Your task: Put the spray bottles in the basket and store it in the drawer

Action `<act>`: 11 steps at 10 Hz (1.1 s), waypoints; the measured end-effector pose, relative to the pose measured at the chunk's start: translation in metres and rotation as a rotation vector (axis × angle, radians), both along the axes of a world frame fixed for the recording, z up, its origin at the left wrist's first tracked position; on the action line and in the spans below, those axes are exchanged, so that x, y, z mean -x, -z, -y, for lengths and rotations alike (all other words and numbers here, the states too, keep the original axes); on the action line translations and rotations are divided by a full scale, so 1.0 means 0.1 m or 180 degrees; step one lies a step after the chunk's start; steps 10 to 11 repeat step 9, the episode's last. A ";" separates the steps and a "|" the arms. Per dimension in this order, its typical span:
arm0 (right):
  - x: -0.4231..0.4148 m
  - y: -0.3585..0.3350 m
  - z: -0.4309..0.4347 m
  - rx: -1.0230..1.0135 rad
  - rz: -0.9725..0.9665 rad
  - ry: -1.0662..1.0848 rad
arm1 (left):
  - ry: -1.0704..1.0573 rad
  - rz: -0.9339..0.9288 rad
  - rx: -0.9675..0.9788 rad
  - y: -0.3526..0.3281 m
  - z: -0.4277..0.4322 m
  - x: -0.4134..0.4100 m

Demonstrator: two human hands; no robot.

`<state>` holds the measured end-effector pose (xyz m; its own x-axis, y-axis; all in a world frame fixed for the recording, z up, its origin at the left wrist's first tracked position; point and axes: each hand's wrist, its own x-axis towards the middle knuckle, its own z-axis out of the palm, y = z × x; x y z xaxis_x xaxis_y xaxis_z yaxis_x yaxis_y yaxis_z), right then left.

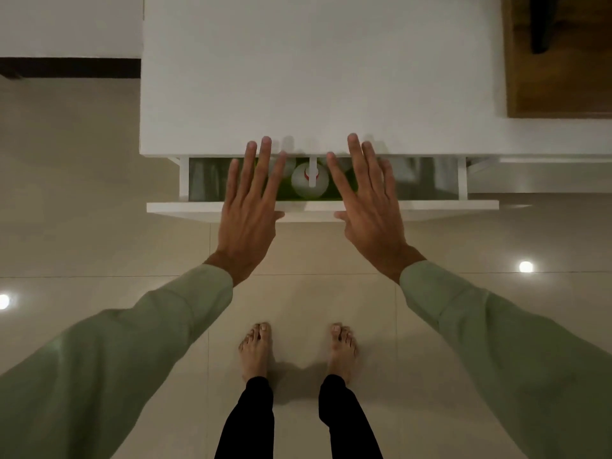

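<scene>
1. Spray bottle, white with a touch of red at its nozzle, is standing in a green basket inside the partly open drawer; other bottles behind it are showing only as blurred pale shapes under the countertop edge.
2. Fingers of the left hand are spreading flat and apart, holding nothing, reaching over the drawer gap toward the white countertop.
3. Right hand is mirroring it, fingers splayed and empty; whether either palm is touching the drawer front cannot be told.
4. Both hands are flanking the bottle and covering much of the basket's sides, leaving only its middle showing.
5. Drawer's white front is sitting a short way out from the cabinet, with a narrow opening between it and the overhanging countertop edge.
6. Pale green sleeves are running back to the camera.
7. Bare feet are standing on glossy beige floor tiles, well clear of the drawer, with open floor on both sides.
8. Brown wooden surface is lying at the upper right.
</scene>
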<state>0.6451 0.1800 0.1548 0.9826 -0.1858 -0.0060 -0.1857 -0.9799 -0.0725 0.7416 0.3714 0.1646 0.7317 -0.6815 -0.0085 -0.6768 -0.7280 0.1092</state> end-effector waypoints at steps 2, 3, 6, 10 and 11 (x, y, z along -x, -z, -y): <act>-0.38 0.03 0.30 0.0118 -0.0216 0.0053 | 0.0038 -0.0156 0.0054 0.03 0.24 -0.35; -0.47 0.02 0.36 0.0337 -0.0135 0.0073 | -0.0127 0.0070 0.0182 0.01 0.33 -0.44; -0.56 0.03 0.29 0.0513 0.0118 0.0260 | -0.0187 0.0367 0.0135 -0.01 0.44 -0.49; -0.58 -0.77 0.11 -0.0522 -0.0817 0.0441 | -0.0087 -0.1153 -0.0109 -0.65 0.38 -0.40; -0.58 -0.77 0.11 -0.0522 -0.0817 0.0441 | -0.0087 -0.1153 -0.0109 -0.65 0.38 -0.40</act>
